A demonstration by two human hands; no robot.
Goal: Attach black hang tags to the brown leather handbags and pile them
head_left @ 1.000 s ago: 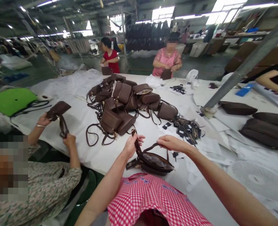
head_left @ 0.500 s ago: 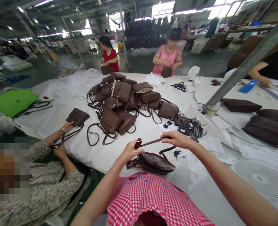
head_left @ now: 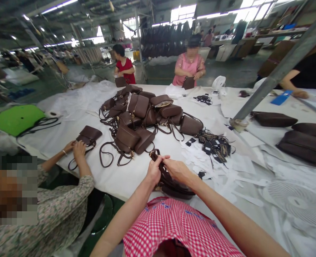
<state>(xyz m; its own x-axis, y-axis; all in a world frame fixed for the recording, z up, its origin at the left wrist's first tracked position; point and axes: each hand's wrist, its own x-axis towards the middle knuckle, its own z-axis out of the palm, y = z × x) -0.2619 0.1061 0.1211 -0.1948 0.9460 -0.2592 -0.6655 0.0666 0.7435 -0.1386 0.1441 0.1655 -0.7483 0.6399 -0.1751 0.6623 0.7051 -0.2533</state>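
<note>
- White-covered table (head_left: 101,178), spanning the middle
- Green floor (head_left: 158,74) behind it, upper middle
- Grey metal post (head_left: 279,69), slanting at right
- Bright windows (head_left: 183,13), top centre and upper right
- Lit tube light (head_left: 59,6), upper left, below dark ceiling

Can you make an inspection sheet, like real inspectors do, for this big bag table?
Surface: white-covered table, partly strewn.
Job's things: brown bag in front of the person, its strap gathered up; pile of brown bags beyond.
Clutter: black tags heaped, white scraps scattered.
Hands: left hand grips the strap; right hand is right beside it, grip partly hidden.
Cables: nothing seen for certain.
Surroundings: co-worker in floral sleeves at left, people in red and pink across, grey pole at right.
</note>
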